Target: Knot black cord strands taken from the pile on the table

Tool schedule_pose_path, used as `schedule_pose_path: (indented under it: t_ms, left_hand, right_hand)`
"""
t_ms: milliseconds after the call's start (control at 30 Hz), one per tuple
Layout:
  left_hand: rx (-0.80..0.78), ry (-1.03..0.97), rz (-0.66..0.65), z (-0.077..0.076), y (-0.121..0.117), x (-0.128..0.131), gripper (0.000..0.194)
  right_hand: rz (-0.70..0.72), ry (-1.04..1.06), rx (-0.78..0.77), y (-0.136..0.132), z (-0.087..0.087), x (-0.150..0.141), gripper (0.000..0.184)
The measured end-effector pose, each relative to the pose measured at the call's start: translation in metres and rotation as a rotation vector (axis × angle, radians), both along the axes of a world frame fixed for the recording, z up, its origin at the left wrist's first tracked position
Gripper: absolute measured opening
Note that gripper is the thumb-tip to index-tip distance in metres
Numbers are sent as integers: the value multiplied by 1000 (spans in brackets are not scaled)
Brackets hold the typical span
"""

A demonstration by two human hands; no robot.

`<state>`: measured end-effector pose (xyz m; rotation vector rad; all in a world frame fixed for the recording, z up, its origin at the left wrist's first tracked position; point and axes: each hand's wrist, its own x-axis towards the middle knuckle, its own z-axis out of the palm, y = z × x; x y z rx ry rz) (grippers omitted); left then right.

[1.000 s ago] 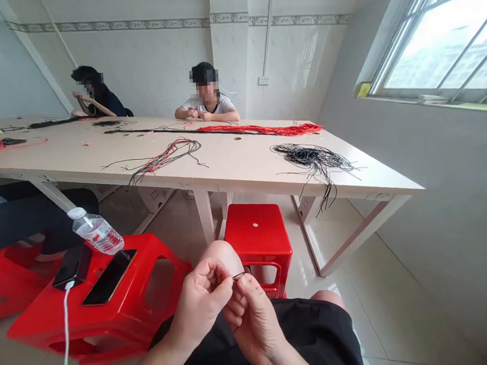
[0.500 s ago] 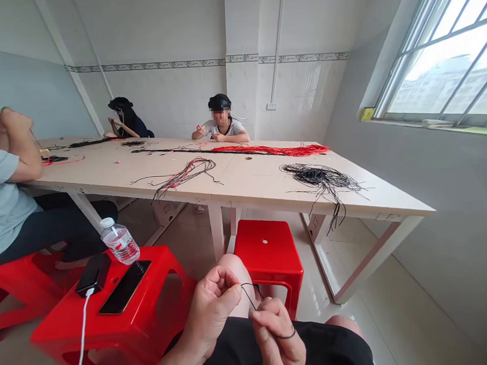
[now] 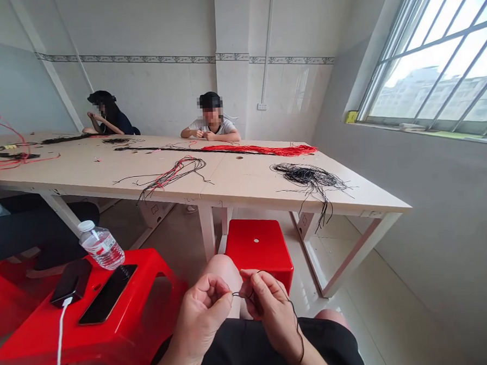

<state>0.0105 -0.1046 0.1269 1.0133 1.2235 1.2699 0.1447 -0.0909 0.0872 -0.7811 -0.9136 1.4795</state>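
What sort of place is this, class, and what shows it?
Probably a handicraft workshop: people sit at a long table near red stools, with black and red cords strewn on it.

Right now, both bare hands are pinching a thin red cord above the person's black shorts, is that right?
Not quite: the cord is black, not red. The head view shows the thin black cord pinched between the left hand and right hand, above the black shorts.

Three people [image 3: 214, 130] sit at the long table [image 3: 83, 169] (one half out of view). Before it stand three red stools [image 3: 259, 247], one bearing a water bottle [image 3: 102, 248] and two dark devices [image 3: 108, 294]. One black cord [image 3: 241, 295] joins the left hand [image 3: 199, 321] and right hand [image 3: 270, 317].
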Motion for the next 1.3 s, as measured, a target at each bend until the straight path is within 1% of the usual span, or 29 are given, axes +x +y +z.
schedule_pose_path:
  t_ms: [100, 167, 267, 333, 367, 400, 433, 533, 600, 667, 767, 800, 867, 967, 1033, 1167, 1300]
  left_hand:
    - [-13, -17, 53, -1, 0, -4, 15]
    - [-27, -33, 78, -4, 2, -5, 14]
    - [-65, -87, 80, -10, 6, -6, 13]
    - [-99, -119, 87, -15, 10, -6, 13]
    - [-106, -131, 94, -18, 12, -5, 14]
    - [-110, -142, 98, -21, 14, -5, 15]
    - [-117, -156, 99, -24, 16, -4, 16]
    - [-132, -163, 97, -32, 22, -2, 17]
    - [-128, -147, 97, -36, 25, -2, 18]
    - [-119, -126, 94, -39, 26, -1, 18]
    - [-108, -91, 73, -41, 25, 3, 19]
    - [-107, -80, 62, -41, 25, 4, 19]
    - [-99, -61, 41, -42, 23, 7, 19]
    - [-61, -46, 16, -43, 21, 10, 21]
    - [-33, -36, 6, -43, 20, 11, 21]
    - [-45, -43, -16, -40, 19, 12, 22]
    - [-75, -73, -34, -36, 18, 13, 22]
  right_hand:
    - [207, 140, -169, -4, -5, 5, 28]
    - [277, 219, -270, -8, -13, 10, 29]
    - [316, 359, -497, -13, -29, 16, 31]
    - [323, 465, -655, -17, -37, 14, 30]
    - [323, 497, -711, -20, -40, 12, 30]
    - [321, 496, -735, -23, -42, 9, 31]
    - [314, 463, -726, -26, -43, 7, 31]
    - [237, 242, -564, -29, -43, 1, 28]
    - [187, 31, -401, -29, -41, 1, 25]
    - [122, -203, -188, -29, -38, 2, 19]
    - [-12, -517, 175, -27, -32, 5, 9]
    - [-46, -589, 270, -26, -30, 6, 7]
    - [-81, -681, 405, -23, -26, 7, 7]
    - [-118, -742, 523, -18, -21, 11, 8]
    - [-138, -771, 565, -14, -17, 14, 8]
    - [-171, -812, 560, -5, -12, 19, 9]
    - [-166, -780, 501, 3, -13, 20, 9]
